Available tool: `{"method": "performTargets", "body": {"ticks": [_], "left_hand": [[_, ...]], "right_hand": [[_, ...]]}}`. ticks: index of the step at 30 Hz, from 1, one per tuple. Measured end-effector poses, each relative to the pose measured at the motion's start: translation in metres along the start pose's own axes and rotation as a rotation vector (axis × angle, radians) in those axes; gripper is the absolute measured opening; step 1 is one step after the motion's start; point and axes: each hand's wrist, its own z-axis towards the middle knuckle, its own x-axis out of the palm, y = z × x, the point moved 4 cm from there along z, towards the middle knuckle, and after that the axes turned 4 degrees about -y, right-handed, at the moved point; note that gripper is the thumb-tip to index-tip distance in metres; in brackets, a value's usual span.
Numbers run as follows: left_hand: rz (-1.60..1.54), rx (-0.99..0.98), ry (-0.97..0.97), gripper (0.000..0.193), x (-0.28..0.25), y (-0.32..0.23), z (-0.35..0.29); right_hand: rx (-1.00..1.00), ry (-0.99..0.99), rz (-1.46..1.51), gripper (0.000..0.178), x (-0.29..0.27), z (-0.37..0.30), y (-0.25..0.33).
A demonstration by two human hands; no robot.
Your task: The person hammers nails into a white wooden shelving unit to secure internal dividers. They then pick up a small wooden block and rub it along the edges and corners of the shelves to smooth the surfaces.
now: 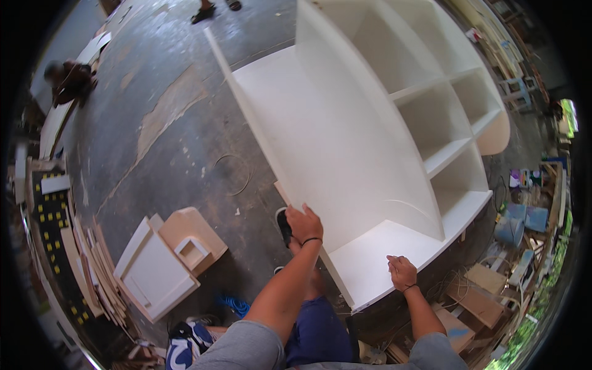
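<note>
A: How far along does the work look?

B: The white shelf cabinet [382, 142] lies on its back on the dark concrete floor [160, 123], already assembled and painted: side panels, one long divider and several cross shelves are all in place. Judging from that, the building is done and what is left is handling or finishing. Whether any hardware is missing cannot be told.

A: And the person's hands?

B: The left hand [303, 223] is stretched forward, its fingers curled over the top edge of the near side panel, gripping it. The right hand [401, 272] rests on the bottom end panel close to its curved edge, fingers loosely bent and pressing down rather than closed around anything.

A: Anything else nearby?

B: A smaller white panel piece [161, 262] lies on the floor to the left, well apart from the cabinet, beside stacked boards [86, 265]. Another person [71, 80] crouches far off at the upper left.
</note>
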Motion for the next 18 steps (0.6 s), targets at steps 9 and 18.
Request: {"method": "performTargets", "body": {"ticks": [9, 18], "left_hand": [[-0.438, 0.025, 0.185, 0.054, -0.005, -0.001, 0.120], [-0.167, 0.157, 0.005, 0.085, 0.019, -0.144, 0.588]], "right_hand": [[0.455, -0.340, 0.722, 0.075, -0.031, 0.143, 0.048], [0.202, -0.435, 0.909, 0.035, -0.112, 0.331, 0.069]]}}
